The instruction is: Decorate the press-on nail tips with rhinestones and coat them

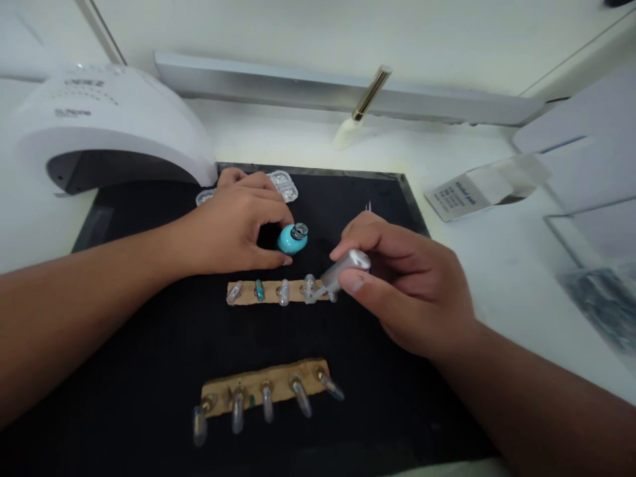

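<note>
My left hand (243, 215) curls round a small turquoise nail polish bottle (291, 241), thumb and forefinger at its sides. The bottle's dark neck has no cap on it. Between thumb and fingers, my right hand (407, 281) grips a silver nail polish brush cap (342, 270), tilted down to the left. Its brush (319, 292) reaches a false nail (309, 286) on the upper cardboard strip (271, 291); whether it touches is hard to tell. That strip bears several shiny pale false nails and one teal false nail (260, 290).
Nearer me, a second cardboard strip (253, 389) carries several clear false nails. Everything lies on a black mat (163, 344). A white nail lamp (124, 126) stands at left. Behind are a clear case (284, 185) and a gold-handled brush (365, 103); an alcohol pad box (462, 192) lies right.
</note>
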